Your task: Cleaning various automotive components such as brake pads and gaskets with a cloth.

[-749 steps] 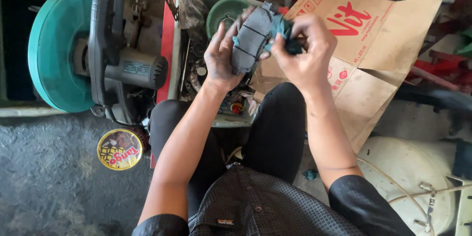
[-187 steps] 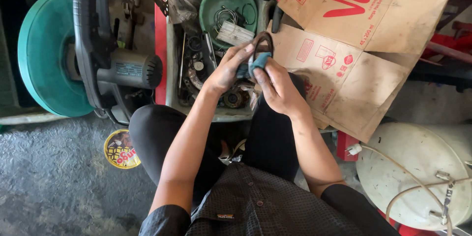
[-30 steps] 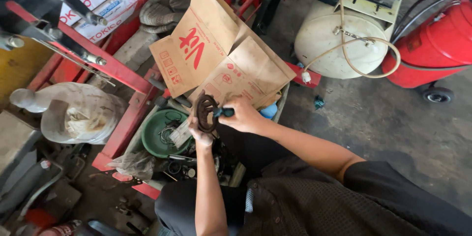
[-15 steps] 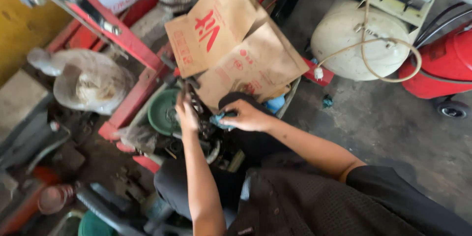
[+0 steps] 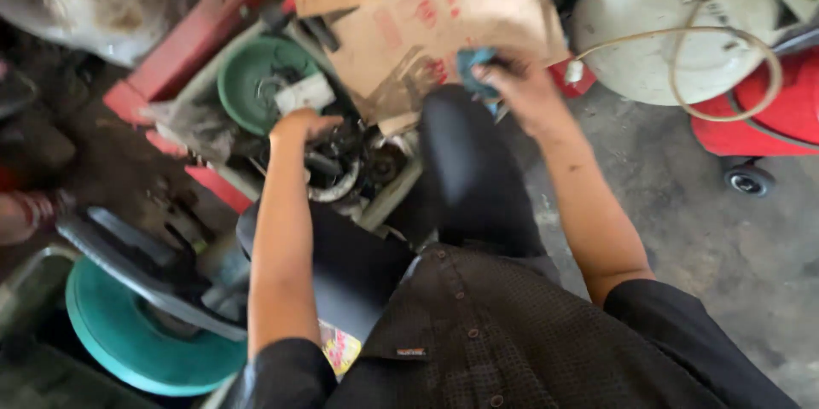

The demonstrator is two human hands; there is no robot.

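The left hand (image 5: 300,126) is reaching down into the tray of greasy metal parts (image 5: 350,166), right next to the green bowl (image 5: 256,81); it's pretty blurry, so I can't tell if the fingers are closed on anything. The right hand (image 5: 520,89) has its fingers bunched around a blue rag (image 5: 472,68), pressed up against the cardboard box (image 5: 435,17) just past the knee. The rag looks soft and light, so it can be grabbed anywhere, while the parts seem heavy, stiff and probably oily-slick, so I'd take them by a rim or edge.
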